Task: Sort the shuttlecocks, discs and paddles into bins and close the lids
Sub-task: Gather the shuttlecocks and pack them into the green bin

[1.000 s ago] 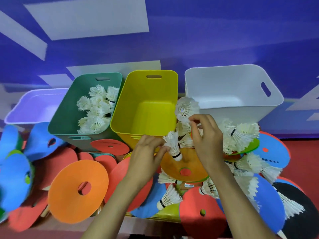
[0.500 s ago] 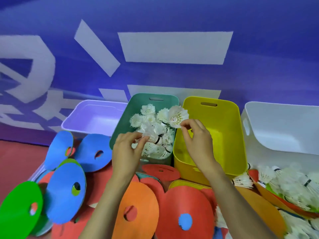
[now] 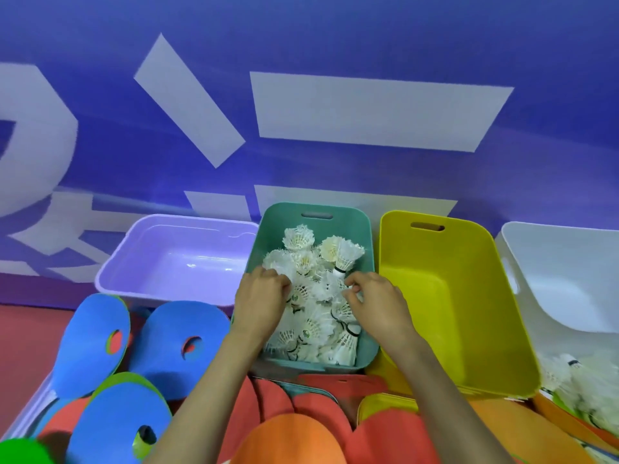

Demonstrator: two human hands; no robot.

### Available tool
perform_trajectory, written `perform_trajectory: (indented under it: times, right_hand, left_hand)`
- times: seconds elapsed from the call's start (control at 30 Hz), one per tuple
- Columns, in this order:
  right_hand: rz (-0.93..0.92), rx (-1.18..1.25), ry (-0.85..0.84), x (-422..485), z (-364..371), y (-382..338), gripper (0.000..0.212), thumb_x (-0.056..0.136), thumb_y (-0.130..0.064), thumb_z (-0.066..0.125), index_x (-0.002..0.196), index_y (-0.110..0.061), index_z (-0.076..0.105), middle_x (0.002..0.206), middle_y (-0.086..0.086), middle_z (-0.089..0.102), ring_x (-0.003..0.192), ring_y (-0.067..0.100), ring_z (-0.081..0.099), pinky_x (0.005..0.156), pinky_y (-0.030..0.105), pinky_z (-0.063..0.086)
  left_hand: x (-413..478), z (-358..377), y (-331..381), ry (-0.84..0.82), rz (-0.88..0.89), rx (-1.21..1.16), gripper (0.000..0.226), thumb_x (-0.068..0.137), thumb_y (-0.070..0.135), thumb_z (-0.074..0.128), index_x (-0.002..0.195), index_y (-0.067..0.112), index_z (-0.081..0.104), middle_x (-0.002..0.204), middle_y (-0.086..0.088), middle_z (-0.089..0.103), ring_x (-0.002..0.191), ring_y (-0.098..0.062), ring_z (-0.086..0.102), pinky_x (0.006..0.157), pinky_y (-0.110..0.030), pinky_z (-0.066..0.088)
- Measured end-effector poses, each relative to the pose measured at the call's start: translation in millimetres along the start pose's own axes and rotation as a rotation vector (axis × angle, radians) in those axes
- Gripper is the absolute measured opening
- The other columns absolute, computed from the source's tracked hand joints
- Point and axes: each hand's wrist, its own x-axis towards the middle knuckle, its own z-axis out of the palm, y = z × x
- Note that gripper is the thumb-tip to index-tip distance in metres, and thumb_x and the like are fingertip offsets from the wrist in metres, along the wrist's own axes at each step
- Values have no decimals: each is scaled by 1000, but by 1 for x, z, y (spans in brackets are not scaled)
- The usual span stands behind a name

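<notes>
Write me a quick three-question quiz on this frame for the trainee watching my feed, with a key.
1. Multiple choice: which bin holds the sorted shuttlecocks? A white bin, B green bin, C yellow bin.
2. True or false: the left hand and the right hand both reach into the green bin.
3. Fill in: the blue discs lie just in front of the ____ bin.

Key: 1 B. 2 True. 3 The purple bin.
</notes>
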Motion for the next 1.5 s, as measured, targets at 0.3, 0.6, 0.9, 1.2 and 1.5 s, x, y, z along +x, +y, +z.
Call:
perform_trajectory:
  times: [0.3, 0.6, 0.9, 1.2, 1.5]
  right_hand:
    - [-35, 96, 5, -10, 0, 10, 23, 94, -26, 52, 115, -19, 60, 115, 0, 60, 110, 19, 54, 93, 36, 43]
    - [-164, 156, 56, -49, -29, 47, 35, 93, -23, 55, 127, -19, 52, 125, 0, 54, 118, 20, 45, 100, 32, 37]
    - [-110, 233, 297, -150, -76, 167, 34, 89, -25, 53, 121, -14, 58, 117, 4, 58, 111, 22, 53, 94, 35, 43]
    - [96, 178, 284, -226, -83, 283, 34, 85, -10, 63, 119, -14, 59, 115, 6, 57, 109, 25, 50, 93, 33, 40]
    - [350, 19, 231, -221, -88, 341, 48, 87, -17, 62, 132, -13, 48, 144, 17, 32, 137, 32, 21, 111, 42, 26]
  left_hand:
    - [0, 38, -7, -701, -121, -54, 19, 83, 5, 48, 90, 7, 66, 98, -7, 66, 96, -27, 63, 76, -33, 49]
    - [-36, -8, 83, -188, 14, -255, 41, 91, 18, 55, 132, 16, 50, 133, -2, 48, 121, -25, 47, 95, -37, 44]
    - [-121, 14, 229, 75, 227, -514, 25, 89, 25, 47, 109, 19, 60, 105, 2, 58, 97, -14, 54, 78, -25, 43]
    - [-175, 69, 328, -267, 288, -467, 27, 90, 23, 58, 117, 19, 57, 117, 1, 52, 109, -19, 53, 83, -29, 44]
    - [-138, 103, 410, -357, 291, -420, 42, 93, 17, 53, 134, 16, 47, 137, -2, 44, 126, -20, 42, 103, -29, 34]
